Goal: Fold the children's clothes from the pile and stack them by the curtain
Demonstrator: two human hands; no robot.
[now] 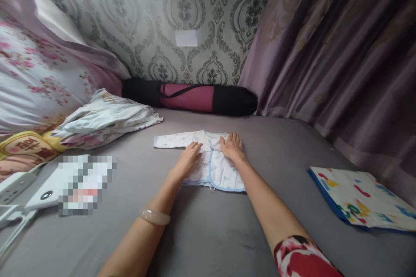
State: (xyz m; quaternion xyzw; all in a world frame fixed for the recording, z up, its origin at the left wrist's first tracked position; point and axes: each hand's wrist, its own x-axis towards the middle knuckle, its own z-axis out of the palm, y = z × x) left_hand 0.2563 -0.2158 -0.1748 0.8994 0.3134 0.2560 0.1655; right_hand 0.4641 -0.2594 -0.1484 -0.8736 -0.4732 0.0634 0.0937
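"Head view: what's around you?"
"Grey bedsheet (214,233) below, patterned wall (208,8) at twelve o'clock, purple curtain (325,51) at two."
"Containers?"
"Black-and-pink bag (195,100), twelve o'clock, contents hidden."
"Your fingers?"
"My left fingers (191,149) and right fingers (234,140) lie extended, gripping nothing, on the small white top (206,164) at centre."

And from my remote post I've got the shirt (225,177) amid the bed (211,242), the bag (188,98) behind it along the far edge, cloth heap (113,114) and power strip (14,187) toward the left edge, folded item (360,201) toward the right.
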